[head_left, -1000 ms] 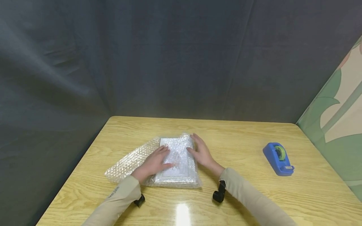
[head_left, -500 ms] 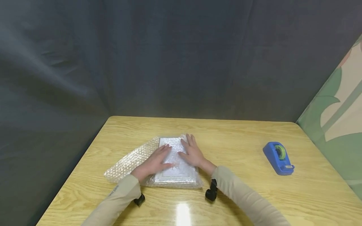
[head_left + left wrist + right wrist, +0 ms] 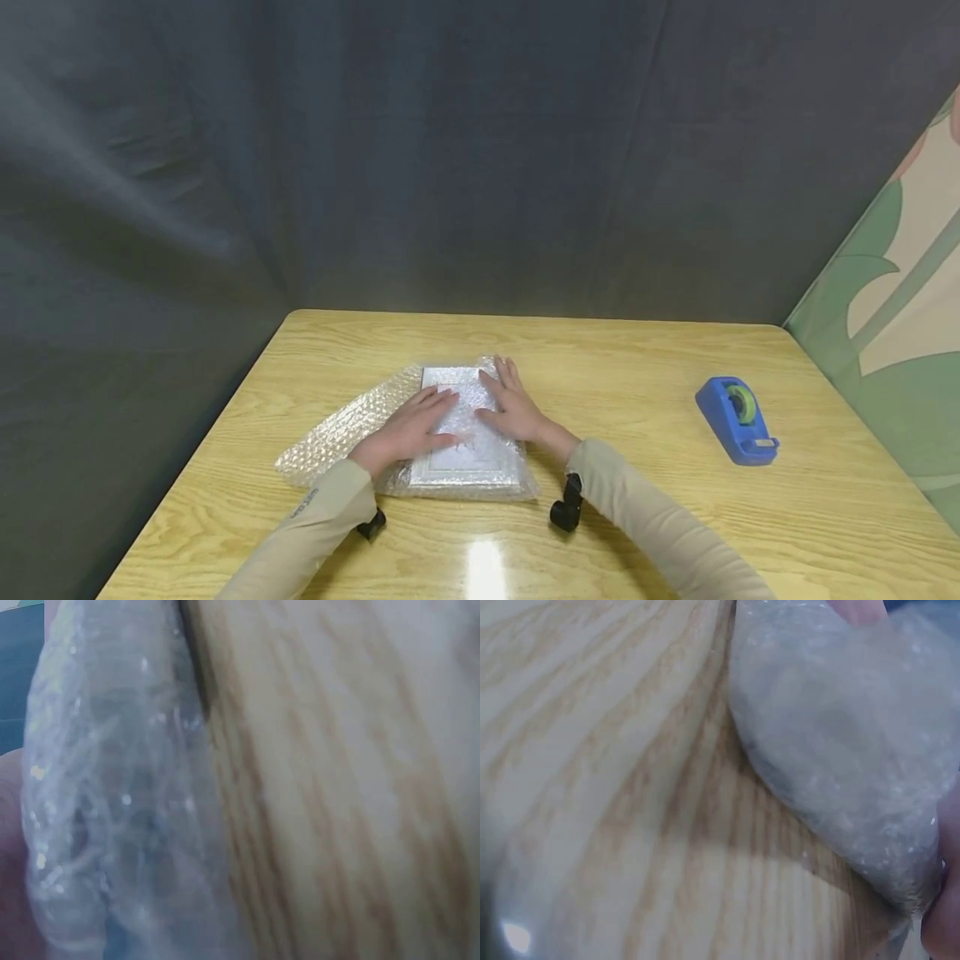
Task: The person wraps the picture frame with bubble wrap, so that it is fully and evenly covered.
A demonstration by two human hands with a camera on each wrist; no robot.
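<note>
A flat white rectangular thing with a framed border, like a picture frame, lies under clear bubble wrap in the middle of the table. The wrap covers its right part and spreads out loosely to the left. My left hand rests flat on its left half, fingers straight. My right hand lies spread over the right edge, fingertips at the far right corner. In the left wrist view the edge of the wrap fills the left side. The right wrist view has a rounded fold of wrap, with fingers against it.
A blue tape dispenser with a green roll stands on the right of the wooden table. A dark curtain hangs behind the table and along the left. A patterned panel stands at the right.
My right hand has moved left from the wrap's right edge onto the wrapped thing, then stayed almost still. My left hand has hardly moved.
</note>
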